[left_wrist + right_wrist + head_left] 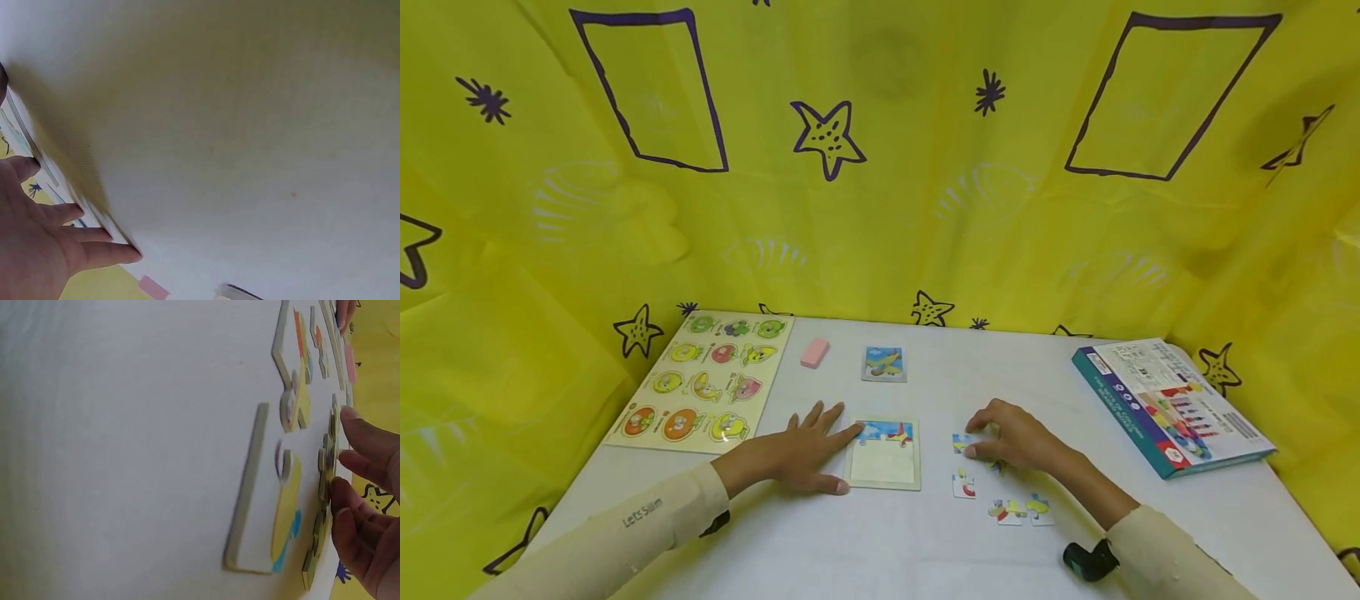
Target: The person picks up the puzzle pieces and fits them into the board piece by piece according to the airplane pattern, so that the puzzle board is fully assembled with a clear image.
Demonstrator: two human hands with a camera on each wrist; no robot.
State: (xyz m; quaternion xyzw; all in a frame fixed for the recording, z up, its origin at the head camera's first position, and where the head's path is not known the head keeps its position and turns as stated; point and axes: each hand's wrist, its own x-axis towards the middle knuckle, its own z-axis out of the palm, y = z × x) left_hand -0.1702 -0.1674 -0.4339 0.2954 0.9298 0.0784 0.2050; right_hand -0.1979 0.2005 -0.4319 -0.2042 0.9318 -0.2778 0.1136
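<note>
A small square puzzle board lies mid-table, with blue picture pieces along its top part and a bare lower part. My left hand rests spread beside it, forefinger touching its upper left edge and thumb near its lower left. To the right, my right hand has thumb and forefinger bent at a puzzle piece, pinching its edge. Another piece is partly hidden beneath that hand. Nearer me lie a piece with a red curve and some yellow-and-red pieces; some appear in the right wrist view.
A small picture card and a pink eraser lie behind the board. On the left is a large fruit board; on the right, a flat box. A yellow patterned curtain surrounds the white table.
</note>
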